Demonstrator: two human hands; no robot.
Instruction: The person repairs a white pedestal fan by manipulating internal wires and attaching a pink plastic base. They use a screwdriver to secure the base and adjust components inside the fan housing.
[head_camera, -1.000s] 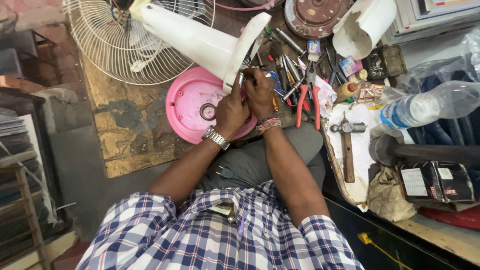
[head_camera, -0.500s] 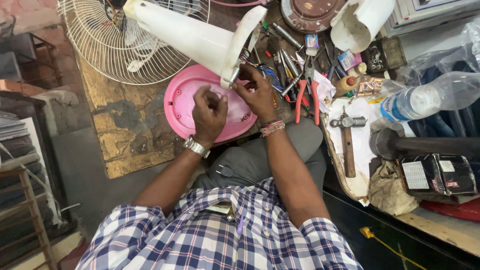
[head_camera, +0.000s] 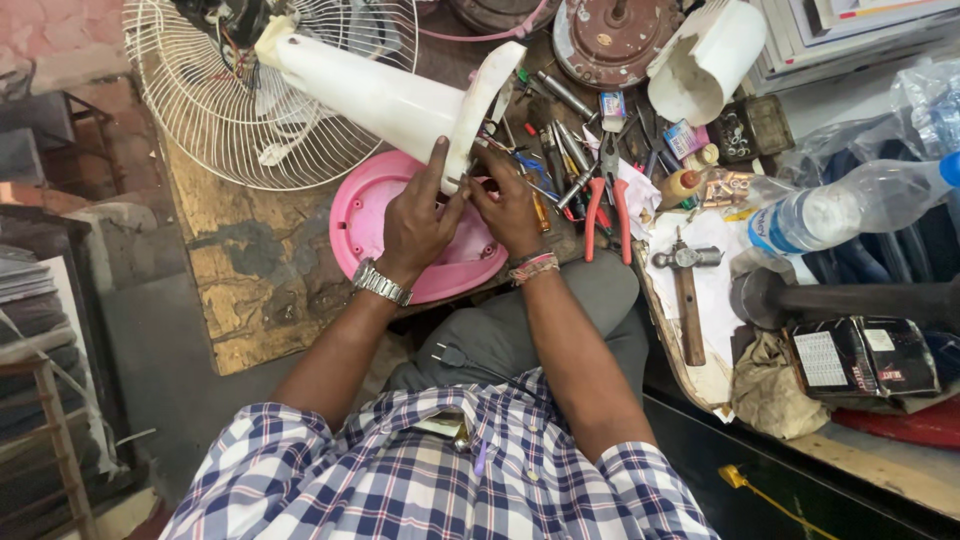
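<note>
White plastic fan stand (head_camera: 385, 95), a hollow cone lying on its side at about eleven o'clock above the pink round base cover (head_camera: 372, 225), looks light, stiff and smooth, likely slippery on the cone and best held at its flat disc rim. In the head view the left hand (head_camera: 418, 220) presses fingers against that rim and the right hand (head_camera: 508, 200) pinches closed just beside it, on what I cannot tell. Half a second ago the left hand lay lower, over the pink cover; it has since risen to the rim.

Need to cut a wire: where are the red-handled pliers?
Head view, right of the right hand: red-handled pliers lie among the loose tools, left of the hammer.
</note>
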